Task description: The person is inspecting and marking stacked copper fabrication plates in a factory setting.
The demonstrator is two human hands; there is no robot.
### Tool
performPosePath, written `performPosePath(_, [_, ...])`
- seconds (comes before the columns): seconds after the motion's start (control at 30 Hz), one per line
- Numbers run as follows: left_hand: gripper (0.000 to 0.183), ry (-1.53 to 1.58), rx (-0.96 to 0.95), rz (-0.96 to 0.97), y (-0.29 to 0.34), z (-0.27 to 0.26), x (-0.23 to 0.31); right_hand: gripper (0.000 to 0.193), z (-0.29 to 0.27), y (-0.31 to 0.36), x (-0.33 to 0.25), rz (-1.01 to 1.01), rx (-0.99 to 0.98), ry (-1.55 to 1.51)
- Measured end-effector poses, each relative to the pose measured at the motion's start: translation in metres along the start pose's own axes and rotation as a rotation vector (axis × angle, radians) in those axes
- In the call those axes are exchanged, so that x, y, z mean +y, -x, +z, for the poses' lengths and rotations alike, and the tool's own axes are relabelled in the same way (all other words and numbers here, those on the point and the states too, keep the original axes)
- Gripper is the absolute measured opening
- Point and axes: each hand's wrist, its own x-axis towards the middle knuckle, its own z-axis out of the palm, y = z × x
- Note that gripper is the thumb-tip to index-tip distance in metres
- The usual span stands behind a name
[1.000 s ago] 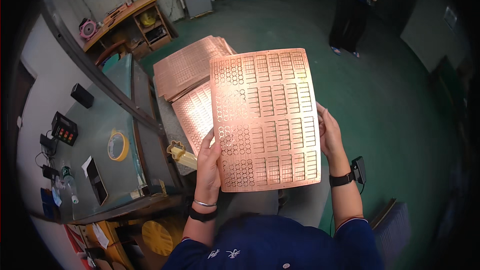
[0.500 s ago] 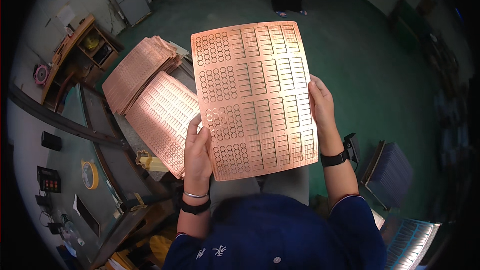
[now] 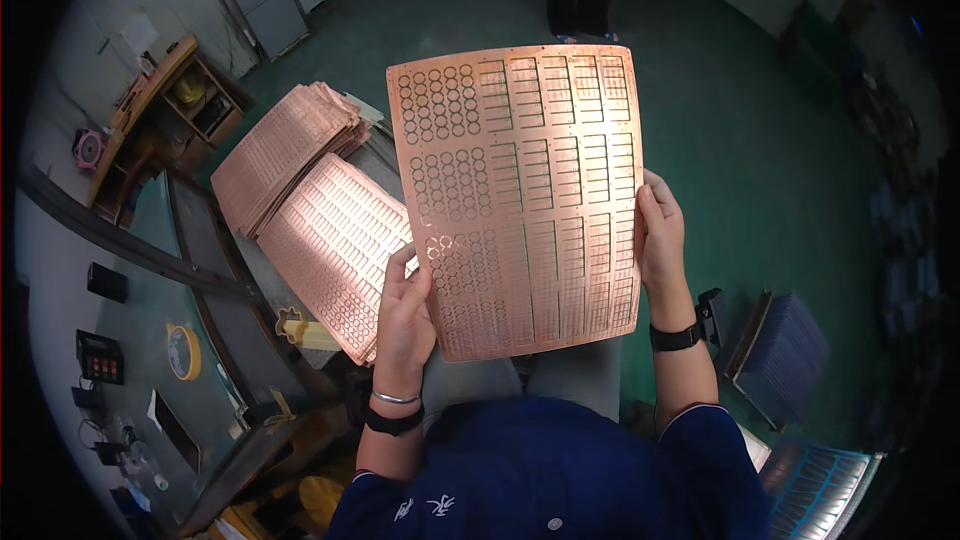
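The copper sheet (image 3: 520,200) now sits higher and more upright than a second ago, left hand (image 3: 405,315) and right hand (image 3: 660,235) each clamped on an edge, clear of the stack (image 3: 285,145).

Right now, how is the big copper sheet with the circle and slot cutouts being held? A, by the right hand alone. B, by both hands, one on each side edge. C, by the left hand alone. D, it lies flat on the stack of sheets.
B: the left hand grips the copper sheet at its lower left edge and the right hand at its right edge, clear of the stack of sheets.
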Motion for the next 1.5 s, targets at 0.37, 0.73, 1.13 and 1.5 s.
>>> performPosePath(0.37, [0.018, -0.081, 0.015, 0.112, -0.002, -0.013, 0.006, 0.036, 0.002, 0.011, -0.001, -0.133, -0.06, 0.041])
performPosePath(0.73, [0.011, -0.346, 0.029, 0.553, -0.008, -0.003, 0.009, 0.013, 0.015, -0.001, -0.001, -0.541, -0.254, -0.068])
performPosePath(1.13, [0.032, 0.135, 0.101, 0.099, 0.011, -0.013, 0.024, 0.015, 0.004, 0.011, 0.022, 0.068, -0.072, -0.041])
performPosePath(1.5, [0.029, 0.119, 0.061, 0.108, 0.008, -0.032, 0.017, 0.028, 0.01, 0.015, 0.013, 0.095, -0.118, 0.029])
